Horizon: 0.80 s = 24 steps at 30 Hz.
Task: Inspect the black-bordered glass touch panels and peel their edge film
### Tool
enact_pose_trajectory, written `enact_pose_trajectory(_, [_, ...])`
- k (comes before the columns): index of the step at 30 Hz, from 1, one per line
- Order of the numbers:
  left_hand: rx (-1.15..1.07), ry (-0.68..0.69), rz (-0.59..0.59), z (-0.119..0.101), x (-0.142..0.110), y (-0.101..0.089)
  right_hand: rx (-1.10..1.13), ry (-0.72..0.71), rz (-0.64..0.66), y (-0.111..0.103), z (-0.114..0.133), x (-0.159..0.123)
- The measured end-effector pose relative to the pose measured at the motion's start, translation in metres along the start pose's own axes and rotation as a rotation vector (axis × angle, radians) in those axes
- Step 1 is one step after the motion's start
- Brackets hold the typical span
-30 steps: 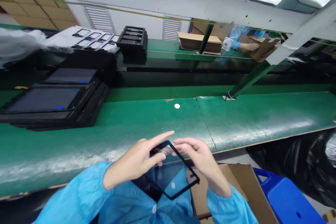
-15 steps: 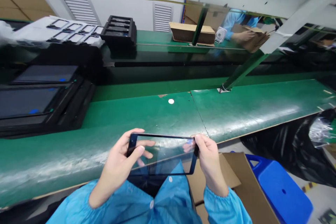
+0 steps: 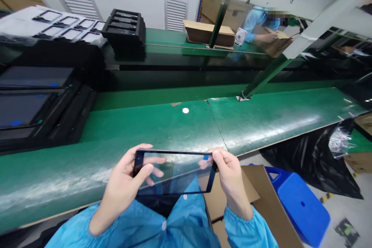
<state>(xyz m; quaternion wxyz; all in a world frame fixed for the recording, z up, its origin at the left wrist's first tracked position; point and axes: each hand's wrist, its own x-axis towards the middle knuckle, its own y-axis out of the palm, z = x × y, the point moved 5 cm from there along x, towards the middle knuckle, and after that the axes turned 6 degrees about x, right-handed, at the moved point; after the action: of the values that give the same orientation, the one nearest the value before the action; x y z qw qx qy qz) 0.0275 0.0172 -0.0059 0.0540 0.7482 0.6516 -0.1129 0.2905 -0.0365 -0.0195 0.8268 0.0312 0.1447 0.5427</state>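
Between my two hands is a see-through glass touch panel (image 3: 177, 174) with a black border, raised over the bench's front edge. My left hand (image 3: 128, 180) grips its left end, thumb on the near face and fingers behind, visible through the glass. At the upper right corner, my right hand (image 3: 228, 170) pinches the border between thumb and fingers, next to a small blue tab (image 3: 206, 157). The panel is tilted, and my blue sleeves and coat show behind and below it.
Black trays (image 3: 66, 112) with dark panels are stacked at left. Another tray stack (image 3: 124, 33) and white sheeting with frames (image 3: 65, 23) sit behind. A green post (image 3: 261, 79) rises from the green bench (image 3: 139, 124). Below right are a cardboard box (image 3: 270, 201) and blue stool (image 3: 305, 205). A co-worker handles cardboard across.
The view has shifted slightly, so the bench items appear further left. Both hands keep hold of the glass panel, which sits slightly further left in view at nearly the same tilt.
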Motion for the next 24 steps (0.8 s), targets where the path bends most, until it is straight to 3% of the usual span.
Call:
enact_pose_trajectory(9, [-0.030,-0.025,-0.006,0.006,0.002,-0.004,0.015,-0.028,-0.005,0.004,-0.002,0.000])
enact_pose_trajectory(15, [-0.088,-0.088,-0.008,0.009,0.008,-0.013,0.129,0.025,0.116,0.001,-0.005,0.000])
enact_pose_trajectory(20, [-0.190,-0.131,0.024,0.025,0.019,-0.025,0.181,0.038,0.205,0.012,-0.007,-0.001])
enact_pose_trajectory(24, [-0.197,-0.064,0.050,0.035,0.027,-0.036,0.230,0.040,0.192,0.023,-0.012,0.000])
